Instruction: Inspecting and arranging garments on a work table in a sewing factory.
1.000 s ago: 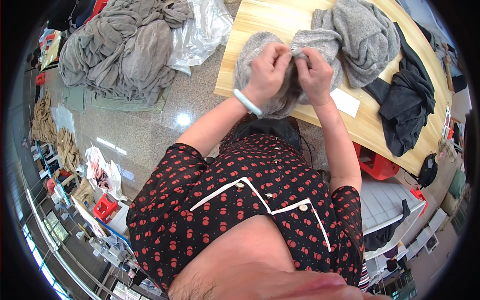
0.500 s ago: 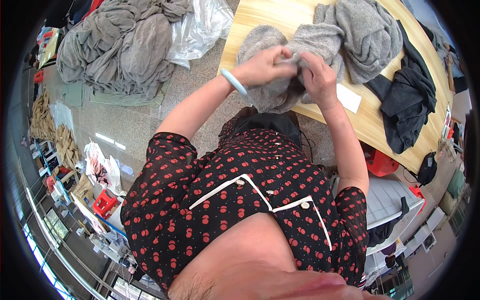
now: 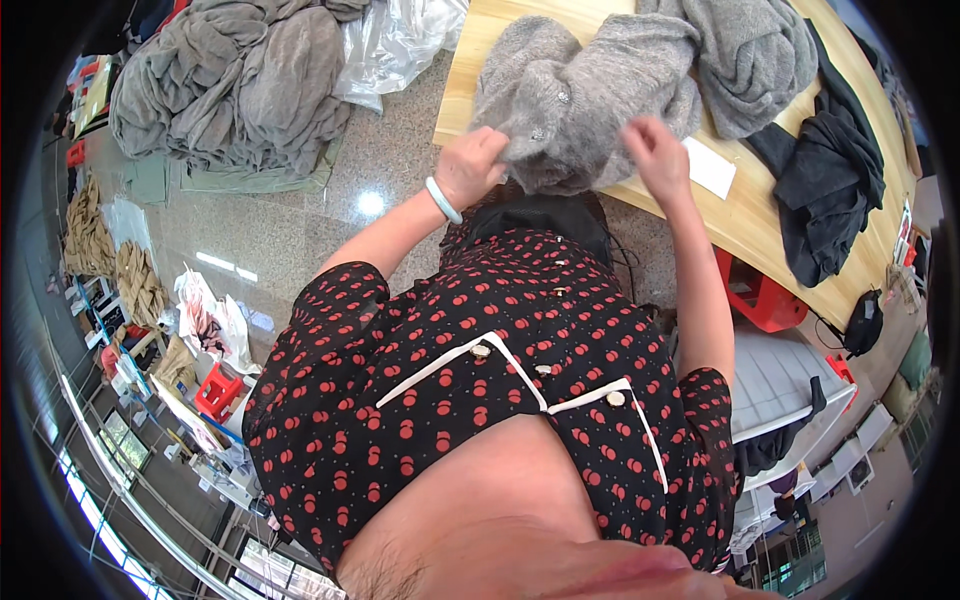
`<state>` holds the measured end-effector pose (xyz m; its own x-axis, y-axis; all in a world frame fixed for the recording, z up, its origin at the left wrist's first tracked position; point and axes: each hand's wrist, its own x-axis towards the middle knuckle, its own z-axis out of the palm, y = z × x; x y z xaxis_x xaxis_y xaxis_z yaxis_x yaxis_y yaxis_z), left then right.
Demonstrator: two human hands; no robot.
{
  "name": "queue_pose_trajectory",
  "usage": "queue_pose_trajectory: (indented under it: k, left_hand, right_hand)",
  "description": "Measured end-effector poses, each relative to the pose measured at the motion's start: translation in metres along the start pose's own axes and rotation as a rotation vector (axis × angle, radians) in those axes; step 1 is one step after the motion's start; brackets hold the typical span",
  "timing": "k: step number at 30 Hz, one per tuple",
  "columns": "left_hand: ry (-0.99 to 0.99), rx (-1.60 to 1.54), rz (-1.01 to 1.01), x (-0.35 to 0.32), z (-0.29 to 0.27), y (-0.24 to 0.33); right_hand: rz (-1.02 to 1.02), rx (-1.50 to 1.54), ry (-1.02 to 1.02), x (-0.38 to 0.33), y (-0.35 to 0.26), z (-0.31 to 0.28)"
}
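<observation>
A grey knitted garment (image 3: pixel 610 85) with shiny buttons down its front lies bunched over the near edge of the wooden table. At its left side my left hand (image 3: pixel 475 168), wearing a pale bangle, is closed on the knit's edge. My right hand (image 3: pixel 657 160) is at the garment's lower right, its fingers curled in and slightly blurred. Whatever those fingers hold, if anything, is hidden. Just beyond, a second grey knit (image 3: pixel 755 65) is heaped on the table.
A white paper (image 3: pixel 710 168) and a dark cloth (image 3: pixel 830 200) lie on the wooden table (image 3: pixel 745 230). On the floor at left sit a large grey fabric pile (image 3: pixel 230 90) and clear plastic (image 3: pixel 400 50). A red stool (image 3: pixel 760 295) stands under the table's near edge.
My hands, together at the middle of the knit before, have moved apart, left hand down-left, right hand slightly down-right. The garment is spread wider, and its shiny buttons now show.
</observation>
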<state>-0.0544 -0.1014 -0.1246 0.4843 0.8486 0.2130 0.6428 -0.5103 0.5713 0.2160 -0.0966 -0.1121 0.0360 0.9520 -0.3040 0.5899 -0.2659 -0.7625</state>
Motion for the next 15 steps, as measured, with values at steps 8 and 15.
queue_pose_trajectory:
  k: [8,15]
  left_hand:
    - [0.03,-0.103,0.158,0.009,0.012,0.025]
    - [0.197,-0.134,0.042,0.034,-0.018,0.009]
  right_hand:
    - [-0.03,-0.18,-0.073,0.065,-0.031,0.032]
    - [-0.161,1.029,0.436,0.026,-0.048,-0.06]
